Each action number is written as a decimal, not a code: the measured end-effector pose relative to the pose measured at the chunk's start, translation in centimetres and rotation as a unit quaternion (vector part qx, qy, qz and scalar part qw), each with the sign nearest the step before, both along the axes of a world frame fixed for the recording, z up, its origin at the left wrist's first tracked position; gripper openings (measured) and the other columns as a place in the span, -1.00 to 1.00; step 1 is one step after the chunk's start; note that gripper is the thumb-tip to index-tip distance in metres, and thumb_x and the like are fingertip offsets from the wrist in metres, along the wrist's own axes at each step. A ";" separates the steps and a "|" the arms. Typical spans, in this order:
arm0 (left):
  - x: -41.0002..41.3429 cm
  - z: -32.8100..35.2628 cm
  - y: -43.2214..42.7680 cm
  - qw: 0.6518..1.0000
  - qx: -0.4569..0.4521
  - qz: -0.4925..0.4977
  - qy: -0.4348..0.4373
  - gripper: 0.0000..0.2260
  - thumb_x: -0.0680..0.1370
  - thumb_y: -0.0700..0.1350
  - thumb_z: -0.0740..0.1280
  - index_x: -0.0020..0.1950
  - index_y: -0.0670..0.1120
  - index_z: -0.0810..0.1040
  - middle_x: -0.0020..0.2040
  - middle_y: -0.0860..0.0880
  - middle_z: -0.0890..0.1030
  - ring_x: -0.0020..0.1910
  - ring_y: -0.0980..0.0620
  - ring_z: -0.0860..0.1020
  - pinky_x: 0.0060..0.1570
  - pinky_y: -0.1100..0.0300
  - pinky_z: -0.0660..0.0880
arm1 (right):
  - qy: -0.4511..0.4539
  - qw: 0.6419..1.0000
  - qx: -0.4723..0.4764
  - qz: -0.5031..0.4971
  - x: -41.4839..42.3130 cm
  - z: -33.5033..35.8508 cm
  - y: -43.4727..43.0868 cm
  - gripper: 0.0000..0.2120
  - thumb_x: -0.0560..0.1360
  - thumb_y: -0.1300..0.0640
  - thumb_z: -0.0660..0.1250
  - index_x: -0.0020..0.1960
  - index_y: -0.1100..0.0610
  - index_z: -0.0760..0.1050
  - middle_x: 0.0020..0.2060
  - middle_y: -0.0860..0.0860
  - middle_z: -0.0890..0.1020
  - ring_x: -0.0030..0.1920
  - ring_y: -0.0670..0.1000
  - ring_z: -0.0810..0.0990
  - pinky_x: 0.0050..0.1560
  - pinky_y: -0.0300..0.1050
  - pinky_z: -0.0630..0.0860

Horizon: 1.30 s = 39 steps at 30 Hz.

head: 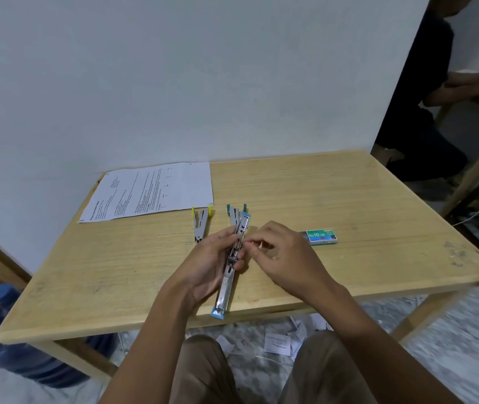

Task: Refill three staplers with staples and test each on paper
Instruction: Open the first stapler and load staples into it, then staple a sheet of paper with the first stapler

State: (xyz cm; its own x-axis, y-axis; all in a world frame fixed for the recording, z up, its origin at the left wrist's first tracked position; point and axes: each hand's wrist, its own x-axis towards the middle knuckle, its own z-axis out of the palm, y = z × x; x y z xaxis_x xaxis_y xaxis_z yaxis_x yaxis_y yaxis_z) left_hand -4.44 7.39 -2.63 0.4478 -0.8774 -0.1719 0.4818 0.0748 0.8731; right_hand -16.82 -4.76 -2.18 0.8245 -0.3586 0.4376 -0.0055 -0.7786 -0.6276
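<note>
Ok, nearest first: seated person's knees in tan trousers, with torn paper scraps (277, 342) scattered on the floor between and beyond them. Blue water jug (14, 351) stands on the floor at the desk's near-left leg.

Both forearms reach over the near edge of the wooden desk (349, 205). Left hand (209, 258) grips the blue stapler (226, 290) around its middle, fingers curled round the hinge area. Stapler is swung fully open into one long straight line. Its near blue end sticks out past the desk edge and its far blue end points away from the person. Right hand (285, 255) sits just beside it on the right, fingers curled, thumb and forefinger tips pinched narrow right at the open metal channel. Can't tell what's between them, if anything: too small.

Behind the hands, two more staplers lie on the desk, both splayed open in a V. Green stapler (234, 214) is just behind the blue one's far end, yellow stapler (201, 224) just left of it. Green staple box (320, 236), marked No.10, lies on the desk right of the right hand, apart from it.

Farther back, a printed paper sheet (151, 191) lies flat at the far-left corner against the wall. Far right, past the wall's edge, a second person (424, 97) in dark clothes sits at another wooden table.
</note>
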 end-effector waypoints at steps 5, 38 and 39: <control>-0.9 1.0 -0.9 0.987 -0.058 0.082 0.129 -0.79 0.66 -0.17 0.16 0.23 -0.19 0.50 -0.19 -0.09 0.49 -0.30 0.04 0.45 -0.42 0.24 0.47 | 0.020 0.991 -0.059 0.118 -1.4 0.2 1.0 -0.63 0.42 -0.25 0.42 0.12 -0.07 0.61 0.06 -0.24 0.53 -0.02 -0.22 0.56 -0.07 -0.26 0.51; -3.1 1.7 1.4 0.975 -0.013 0.005 -0.222 -0.81 0.61 -0.14 0.31 0.16 -0.15 0.63 -0.20 -0.19 0.54 -0.25 -0.01 0.50 -0.14 0.23 0.45 | -0.006 0.863 0.497 0.087 0.4 4.0 1.0 -0.52 0.34 -0.23 0.45 0.03 0.14 0.69 -0.01 0.07 0.71 -0.06 0.01 0.66 -0.24 -0.15 0.62; -3.1 1.7 1.4 0.975 -0.010 0.009 -0.224 -0.82 0.61 -0.14 0.30 0.14 -0.17 0.63 -0.19 -0.19 0.54 -0.25 -0.02 0.50 -0.13 0.21 0.45 | -0.010 0.861 0.501 0.082 0.5 4.0 1.2 -0.55 0.33 -0.22 0.43 0.00 0.11 0.70 -0.01 0.06 0.72 -0.05 0.00 0.66 -0.28 -0.15 0.61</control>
